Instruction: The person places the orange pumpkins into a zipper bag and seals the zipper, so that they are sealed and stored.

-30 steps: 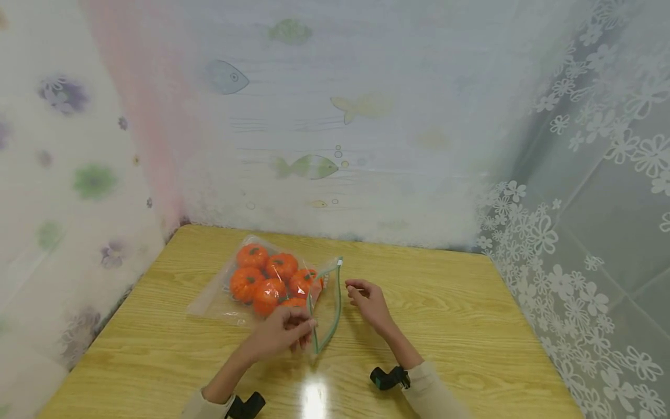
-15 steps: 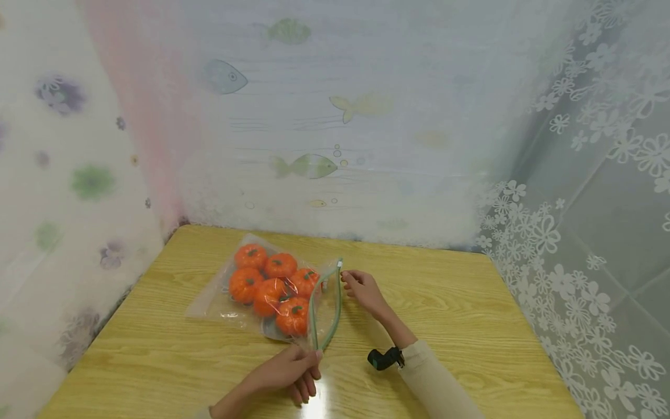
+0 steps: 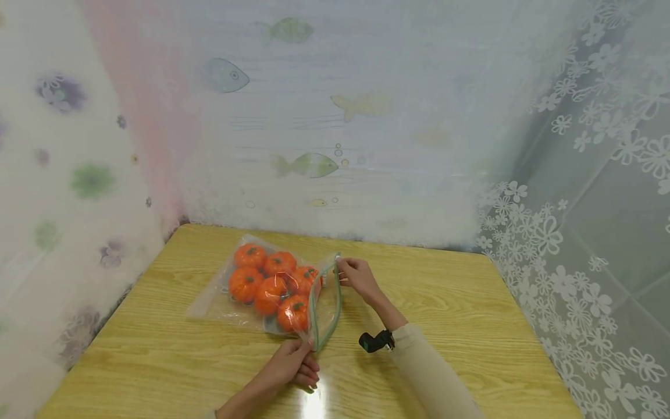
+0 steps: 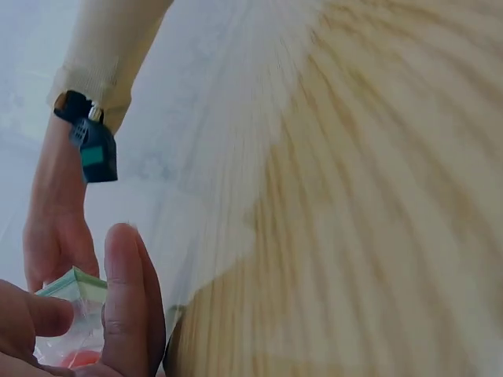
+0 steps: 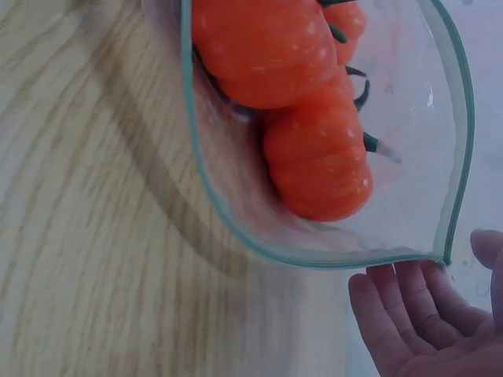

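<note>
A clear zip bag [image 3: 209, 302] with a green-edged mouth lies on the table, its mouth standing open toward the right. Inside are several small orange pumpkins [image 3: 270, 295] with green stems, also large in the right wrist view. My left hand [image 3: 288, 364] pinches the mouth's near corner, its lower fingers hanging loose. At the far corner, by the white slider, is my right hand [image 3: 358, 279]. In the right wrist view, this hand's fingertips [image 5: 385, 287] are right at the bag's corner, the thumb apart from them.
The wooden table [image 3: 445, 320] extends to the right and in front of the bag. A pale sheet printed with fish [image 3: 314, 166] hangs behind it. Flower-patterned curtains [image 3: 544, 238] border the sides. A black wrist camera [image 3: 374, 342] sits on the right wrist.
My right hand has moved left and away from me to the bag's far corner. The left hand has shifted toward me, to the near corner, uncovering the nearest pumpkin.
</note>
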Motion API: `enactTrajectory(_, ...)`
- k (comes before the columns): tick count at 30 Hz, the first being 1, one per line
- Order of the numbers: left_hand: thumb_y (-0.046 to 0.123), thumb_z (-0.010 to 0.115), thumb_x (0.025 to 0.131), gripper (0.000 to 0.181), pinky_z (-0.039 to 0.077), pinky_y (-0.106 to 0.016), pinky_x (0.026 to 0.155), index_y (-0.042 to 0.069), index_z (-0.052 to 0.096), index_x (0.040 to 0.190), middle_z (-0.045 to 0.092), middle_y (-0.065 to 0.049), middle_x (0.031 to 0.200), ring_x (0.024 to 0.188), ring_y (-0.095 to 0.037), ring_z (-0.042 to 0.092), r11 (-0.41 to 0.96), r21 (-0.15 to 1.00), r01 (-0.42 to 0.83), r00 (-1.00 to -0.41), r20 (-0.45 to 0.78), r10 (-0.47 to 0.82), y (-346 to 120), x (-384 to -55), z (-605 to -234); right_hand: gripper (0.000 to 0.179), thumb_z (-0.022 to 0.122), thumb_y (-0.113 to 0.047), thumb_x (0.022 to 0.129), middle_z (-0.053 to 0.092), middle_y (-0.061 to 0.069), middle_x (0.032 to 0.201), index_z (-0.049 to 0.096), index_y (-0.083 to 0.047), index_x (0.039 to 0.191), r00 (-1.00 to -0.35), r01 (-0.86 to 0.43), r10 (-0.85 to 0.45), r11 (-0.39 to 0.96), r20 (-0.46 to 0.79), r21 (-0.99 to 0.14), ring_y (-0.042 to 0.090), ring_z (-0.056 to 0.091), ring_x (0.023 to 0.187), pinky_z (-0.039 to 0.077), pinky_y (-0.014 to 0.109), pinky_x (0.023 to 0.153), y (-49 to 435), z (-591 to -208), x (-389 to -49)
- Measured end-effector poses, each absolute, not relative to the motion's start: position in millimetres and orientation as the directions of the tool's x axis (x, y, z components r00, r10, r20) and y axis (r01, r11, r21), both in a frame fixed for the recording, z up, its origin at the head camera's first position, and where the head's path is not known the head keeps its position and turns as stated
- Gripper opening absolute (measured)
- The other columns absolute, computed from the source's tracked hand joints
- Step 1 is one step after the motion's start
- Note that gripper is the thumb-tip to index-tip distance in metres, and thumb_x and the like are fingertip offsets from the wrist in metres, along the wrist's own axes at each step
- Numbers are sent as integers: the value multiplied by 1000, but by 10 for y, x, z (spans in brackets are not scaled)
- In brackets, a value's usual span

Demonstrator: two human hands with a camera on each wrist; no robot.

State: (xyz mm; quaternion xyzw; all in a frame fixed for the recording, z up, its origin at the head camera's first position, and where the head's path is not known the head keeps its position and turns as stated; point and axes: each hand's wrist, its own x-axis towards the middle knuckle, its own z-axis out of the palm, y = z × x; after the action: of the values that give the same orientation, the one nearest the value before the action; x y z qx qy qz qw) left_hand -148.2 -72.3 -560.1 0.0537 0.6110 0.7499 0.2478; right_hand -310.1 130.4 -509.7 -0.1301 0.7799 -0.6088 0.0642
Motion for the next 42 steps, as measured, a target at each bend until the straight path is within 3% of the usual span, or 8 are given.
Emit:
enactTrajectory(6, 26, 44, 111, 41, 61, -24, 68, -14, 53, 117, 70, -2, 82, 69, -9, 71, -236, 897, -374, -869, -251, 426, -593, -1444, -5600, 37, 55, -24, 107, 68, 27, 104, 66, 10, 121, -971, -93, -236, 257, 30, -962, 39, 69, 90, 60, 51, 83, 1280, -5063, -3132)
enactTrajectory(11, 22, 46, 111, 34, 59, -20, 74, -9, 59, 111, 70, 1, 85, 75, -6, 71, -354, 834, -423, -874, -272, 404, -496, -1415, -5588, 32, 58, -18, 106, 69, 24, 101, 67, 10, 119, -971, -58, -238, 256, -5, -965, 32, 71, 85, 57, 59, 87, 1291, -5035, -3136)
enactTrajectory(20, 16, 48, 109, 31, 59, -19, 76, -12, 58, 112, 69, -1, 85, 75, -5, 70, -401, 816, -417, -890, -276, 363, -441, -1374, -5576, 38, 58, -17, 106, 69, 27, 108, 61, 10, 131, -963, -65, -269, 252, -6, -966, 40, 70, 95, 60, 51, 84, 1389, -4987, -3234)
enactTrajectory(29, 17, 54, 107, 24, 57, -15, 69, 0, 65, 95, 68, 2, 80, 68, -2, 67, -372, 826, -423, -878, -272, 394, -408, -1331, -5585, 33, 57, -12, 105, 70, 29, 107, 64, 12, 128, -970, -74, -245, 248, 12, -966, 28, 74, 85, 62, 44, 80, 1505, -4940, -3385)
enactTrajectory(36, 17, 57, 106, 25, 58, -18, 69, -6, 64, 101, 68, 0, 80, 70, -5, 68, -380, 831, -407, -896, -282, 343, -309, -1382, -5574, 35, 57, -11, 105, 69, 30, 106, 61, 12, 132, -982, -102, -179, 234, 61, -967, 25, 74, 81, 61, 49, 79, 1507, -5018, -3399)
enactTrajectory(42, 17, 54, 107, 31, 60, -23, 76, -13, 61, 110, 70, -4, 88, 77, -9, 71, -409, 816, -408, -903, -294, 313, -233, -1418, -5585, 35, 59, -11, 104, 71, 26, 99, 63, 12, 129, -989, -97, -127, 214, 71, -972, 17, 72, 75, 63, 35, 68, 1507, -5128, -3381)
